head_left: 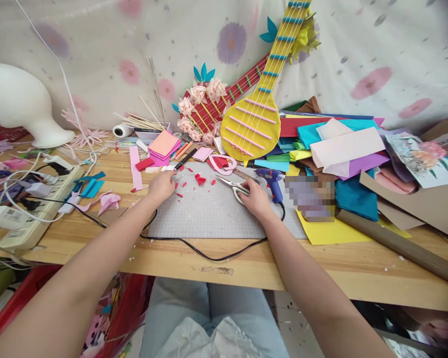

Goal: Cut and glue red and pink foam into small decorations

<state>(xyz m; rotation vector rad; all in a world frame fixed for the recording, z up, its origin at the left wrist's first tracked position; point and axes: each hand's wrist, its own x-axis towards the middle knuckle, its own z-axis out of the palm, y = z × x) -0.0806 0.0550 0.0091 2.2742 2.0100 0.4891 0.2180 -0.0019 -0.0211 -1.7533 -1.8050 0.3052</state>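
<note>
My right hand (256, 198) rests over the handles of metal scissors (227, 183), whose blades point left across a grey cutting mat (209, 219). My left hand (161, 188) is closed at the mat's left edge; its fingertips meet the lower end of a black stick-like tool (186, 158), and whatever it holds is hidden. Small red scraps (199, 179) lie on the mat between my hands. Behind them is a pink paper loop (227, 165). A blue glue gun (272, 183) sits just right of my right hand.
A yellow paper lute (251, 127) and a red flower-trimmed one (209, 112) lean against the back cloth. Coloured paper (347, 149) is heaped at right, beside a brown tube (395, 243). At left stand a power strip (41, 214) and a white foam head (18, 104). A black cord (216, 259) crosses the front.
</note>
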